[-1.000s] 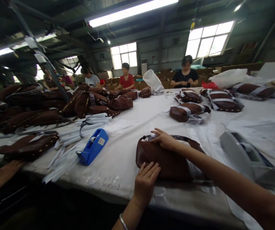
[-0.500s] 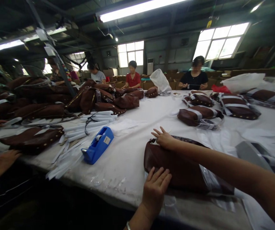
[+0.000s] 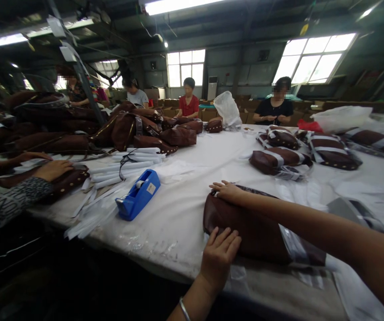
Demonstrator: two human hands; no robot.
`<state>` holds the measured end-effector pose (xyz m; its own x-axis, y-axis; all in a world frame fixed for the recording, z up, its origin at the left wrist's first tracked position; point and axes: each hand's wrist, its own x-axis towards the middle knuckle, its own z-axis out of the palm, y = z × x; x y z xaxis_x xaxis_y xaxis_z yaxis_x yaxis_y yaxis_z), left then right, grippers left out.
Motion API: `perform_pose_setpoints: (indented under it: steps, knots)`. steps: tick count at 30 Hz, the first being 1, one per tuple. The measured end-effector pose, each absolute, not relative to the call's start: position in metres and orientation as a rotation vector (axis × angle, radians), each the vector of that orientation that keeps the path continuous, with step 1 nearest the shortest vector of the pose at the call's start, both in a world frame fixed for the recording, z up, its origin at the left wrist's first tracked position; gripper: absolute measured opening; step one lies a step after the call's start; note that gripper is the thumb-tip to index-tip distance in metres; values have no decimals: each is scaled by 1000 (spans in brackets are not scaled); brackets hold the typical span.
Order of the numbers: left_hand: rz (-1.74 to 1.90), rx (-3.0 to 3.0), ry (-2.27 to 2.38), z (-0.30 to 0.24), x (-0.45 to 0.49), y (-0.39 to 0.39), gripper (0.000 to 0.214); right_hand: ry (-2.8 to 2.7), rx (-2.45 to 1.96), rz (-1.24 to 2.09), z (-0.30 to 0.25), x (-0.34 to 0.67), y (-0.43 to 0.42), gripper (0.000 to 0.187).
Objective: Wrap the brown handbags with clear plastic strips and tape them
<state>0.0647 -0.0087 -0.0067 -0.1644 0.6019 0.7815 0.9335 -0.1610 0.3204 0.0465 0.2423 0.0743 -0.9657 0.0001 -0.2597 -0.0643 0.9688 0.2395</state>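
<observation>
Fingers [image 3: 232,241] of the left hand [image 3: 217,256], slightly spread, touch a dark-brown leather bag [image 3: 257,229] on the white-topped table [image 3: 178,200]; those of the right hand [image 3: 228,192], fanned, touch its far edge. Beyond the bag lie pale-banded brown bags [image 3: 262,162].

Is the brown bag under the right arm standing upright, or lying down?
Lying down: the brown bag is low on the white table, its broad side facing up.

One brown bag [image 3: 258,228] under two bare hands [image 3: 220,256], one bracelet [image 3: 184,308], four banded bags [image 3: 335,150], two tape dispensers [image 3: 140,200], four people [image 3: 188,106] across the worktop [image 3: 175,200], one co-worker [image 3: 21,196] alongside, piled bags [image 3: 54,142] uncountable
</observation>
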Motion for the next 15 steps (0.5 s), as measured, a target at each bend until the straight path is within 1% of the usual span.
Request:
perform_pose_setpoints:
  steps: [5,8,10,15]
  knots:
    - [-1252,-1730,-1713,-7,64,-9,32,2826,-132,334,91,49,239,25]
    - [-1238,-1725,-1706,-7,65,-9,31,2822,-157,324,104,52,241,21]
    - [-1221,-1731,-1711,-7,65,-10,32,2847,-178,270,113,54,243,19]
    - [-1204,-1747,-1708,-4,64,-11,34,2930,-229,90,134,51,240,22]
